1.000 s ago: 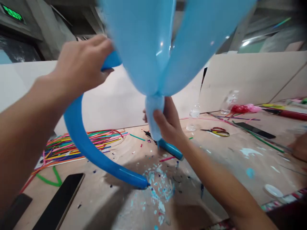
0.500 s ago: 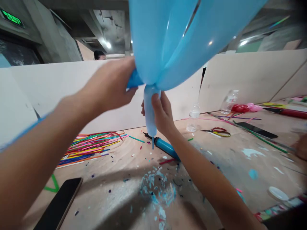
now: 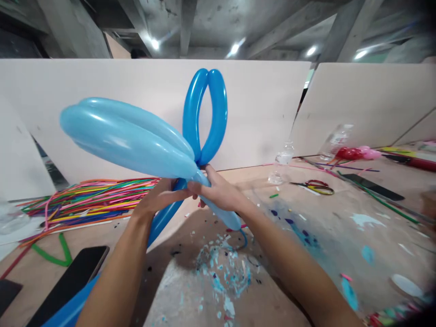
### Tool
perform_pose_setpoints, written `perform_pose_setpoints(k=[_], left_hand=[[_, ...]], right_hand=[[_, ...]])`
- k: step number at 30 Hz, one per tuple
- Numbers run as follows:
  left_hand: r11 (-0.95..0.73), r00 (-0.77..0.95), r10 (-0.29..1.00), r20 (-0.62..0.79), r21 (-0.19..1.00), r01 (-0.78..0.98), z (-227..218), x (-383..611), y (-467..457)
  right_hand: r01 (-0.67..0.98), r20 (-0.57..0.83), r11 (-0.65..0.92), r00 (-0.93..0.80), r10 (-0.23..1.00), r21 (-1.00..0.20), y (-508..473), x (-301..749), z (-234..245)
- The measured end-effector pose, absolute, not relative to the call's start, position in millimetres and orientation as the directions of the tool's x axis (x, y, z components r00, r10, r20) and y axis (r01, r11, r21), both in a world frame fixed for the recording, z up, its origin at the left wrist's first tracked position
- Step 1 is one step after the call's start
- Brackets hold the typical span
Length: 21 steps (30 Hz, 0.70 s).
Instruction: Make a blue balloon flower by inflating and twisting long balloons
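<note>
Two long balloons meet at a twisted joint in front of me. The light blue balloon [image 3: 129, 141] has fat folded loops pointing left and a short end hanging to the lower right, its uninflated tip drooping. The darker blue balloon [image 3: 220, 116] forms an upright loop above the joint, and its long remainder runs down behind my left forearm to the lower left. My left hand [image 3: 163, 197] is closed around the darker balloon just below the joint. My right hand [image 3: 220, 193] grips the light blue balloon's short end close to the joint, thumb toward the left hand.
Uninflated balloons [image 3: 102, 200] lie piled at left, near a black phone [image 3: 75, 277] and a green balloon [image 3: 57, 254]. Scissors [image 3: 315, 186], plastic bottles [image 3: 281, 163] and another phone [image 3: 373, 186] sit at right. Blue scraps [image 3: 225, 272] litter the table; a white partition [image 3: 255, 109] stands behind.
The balloons have come down and swung leftward, the light blue loops now pointing left instead of up. The darker loop now shows upright. Both hands have lowered and drawn together at the joint.
</note>
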<state>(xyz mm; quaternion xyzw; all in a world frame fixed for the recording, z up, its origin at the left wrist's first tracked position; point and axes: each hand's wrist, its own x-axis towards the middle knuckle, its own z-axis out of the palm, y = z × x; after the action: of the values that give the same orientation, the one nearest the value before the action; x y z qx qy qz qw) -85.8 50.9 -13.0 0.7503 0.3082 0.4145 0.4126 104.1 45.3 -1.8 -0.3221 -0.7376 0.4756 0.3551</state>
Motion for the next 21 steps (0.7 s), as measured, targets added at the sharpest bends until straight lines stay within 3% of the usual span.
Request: perform_pose_setpoints(k=[3,6,12,21], left_hand=[[-0.456,0.47,0.816,0.337,0.875,0.163,-20,-95,56],[-0.415,0.441,0.829,0.344,0.907,0.074,-20,-97,54],[-0.413,0.034,0.909,0.416,0.886,0.21,-15,-79,41],[-0.534,0.022,0.827,0.562,0.773,0.342,-16,-78,37]], right_hand=[[0.27,0.2,0.427,-0.593,0.78,-0.863,45,108,-2],[0.353,0.198,0.497,-0.621,0.758,-0.793,45,109,-3],[0.395,0.327,0.551,-0.506,0.798,-0.735,44,103,-7],[0.432,0.413,0.609,-0.466,0.782,-0.665,37,100,-10]])
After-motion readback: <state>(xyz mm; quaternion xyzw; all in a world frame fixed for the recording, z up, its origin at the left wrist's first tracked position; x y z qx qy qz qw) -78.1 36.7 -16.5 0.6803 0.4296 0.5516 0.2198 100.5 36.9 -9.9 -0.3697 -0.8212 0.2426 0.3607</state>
